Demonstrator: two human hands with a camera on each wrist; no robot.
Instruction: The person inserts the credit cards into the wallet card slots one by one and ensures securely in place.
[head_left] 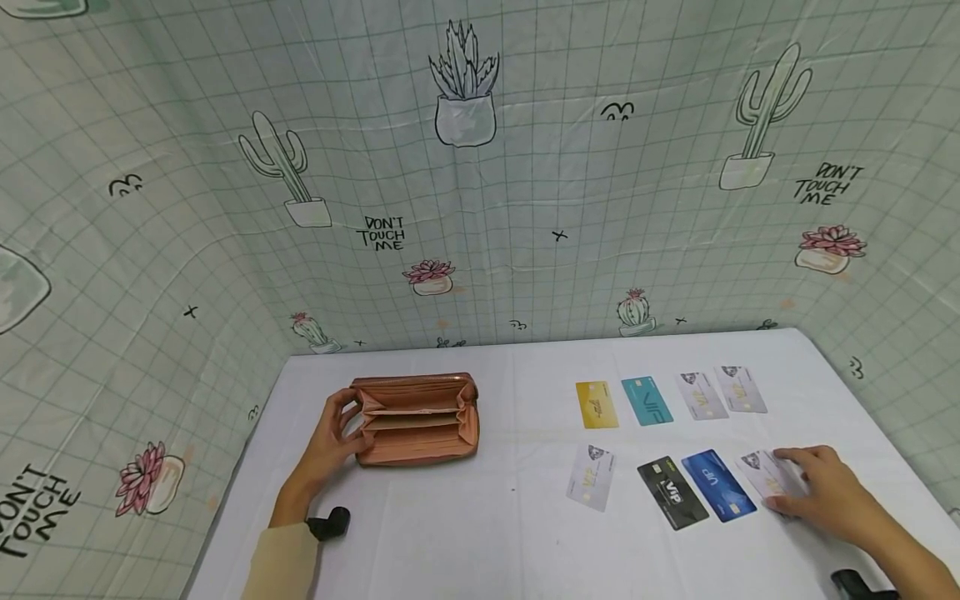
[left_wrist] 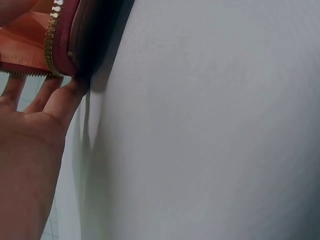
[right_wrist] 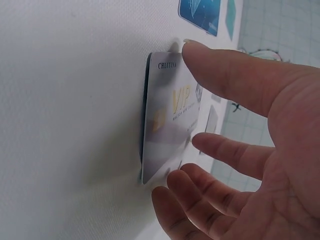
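Observation:
My left hand [head_left: 326, 442] grips the left edge of a brown zip wallet [head_left: 420, 452], whose opened pleated compartments show in the head view. In the left wrist view, fingers reach under the zip edge of the wallet [left_wrist: 65, 45]. On the right side of the table, my right hand [head_left: 832, 496] pinches a white VIP card [head_left: 763, 472] by its edges between thumb and index finger. The right wrist view shows the same white card [right_wrist: 167, 107], its near edge dark underneath, with the other fingers loosely bent beside it.
Left of the held card lie a blue card [head_left: 718, 485], a black VIP card [head_left: 672, 493] and a white card [head_left: 592, 477]. Behind are a yellow card [head_left: 597, 405], a teal card [head_left: 647, 401] and two more white ones. A patterned cloth [head_left: 510, 192] walls the white table [head_left: 517, 533].

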